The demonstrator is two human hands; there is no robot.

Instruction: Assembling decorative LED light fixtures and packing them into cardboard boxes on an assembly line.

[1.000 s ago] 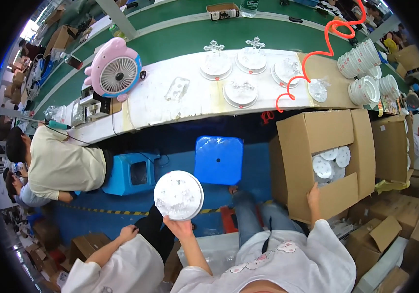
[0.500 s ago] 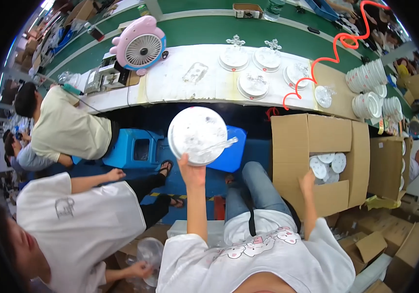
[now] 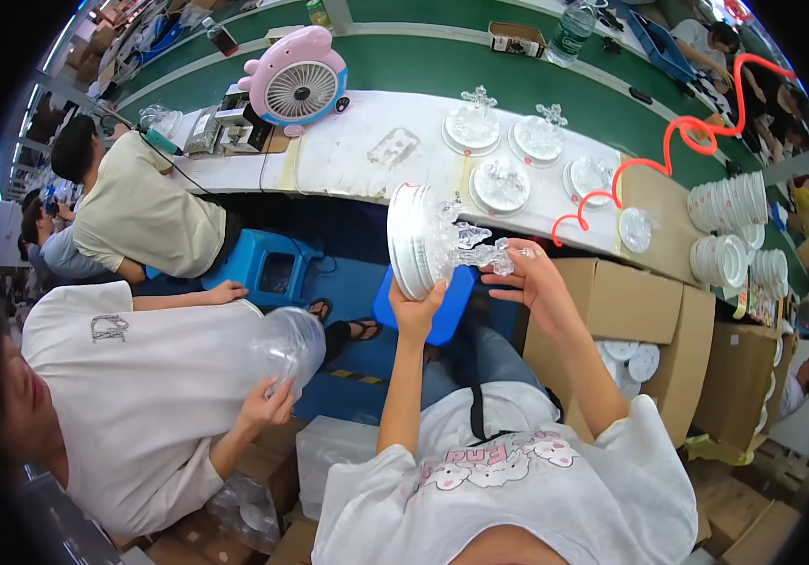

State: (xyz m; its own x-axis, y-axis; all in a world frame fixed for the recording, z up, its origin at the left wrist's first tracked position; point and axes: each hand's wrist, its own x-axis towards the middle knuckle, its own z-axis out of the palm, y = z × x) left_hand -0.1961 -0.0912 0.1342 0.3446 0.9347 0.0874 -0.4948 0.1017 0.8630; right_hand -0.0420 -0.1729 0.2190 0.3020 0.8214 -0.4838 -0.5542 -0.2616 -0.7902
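My left hand (image 3: pixel 419 306) is closed round the lower rim of a white round base (image 3: pixel 408 240), held up in front of me and tipped onto its edge. A clear plastic cross-shaped ornament (image 3: pixel 482 256) sticks out sideways from the base's face, toward the right. The fingers of my right hand (image 3: pixel 536 282) are curled at the outer end of that ornament, and its fingertips appear to pinch it. Part of the clear piece is hidden behind those fingers. Similar white bases with clear pieces (image 3: pixel 501 185) lie on the white tabletop (image 3: pixel 348 165) beyond.
An open cardboard box (image 3: pixel 626 297) with white discs (image 3: pixel 643 362) stands at my right. Stacked white rings (image 3: pixel 727 202) and a coiled red hose (image 3: pixel 668 155) are at the far right. A pink fan (image 3: pixel 299 80) stands on the table. At left, a co-worker holds a clear dome (image 3: pixel 290 347).
The base has turned from face-on to edge-on and moved right. My right hand has left the cardboard box and come to the clear ornament. The co-worker's clear dome has risen.
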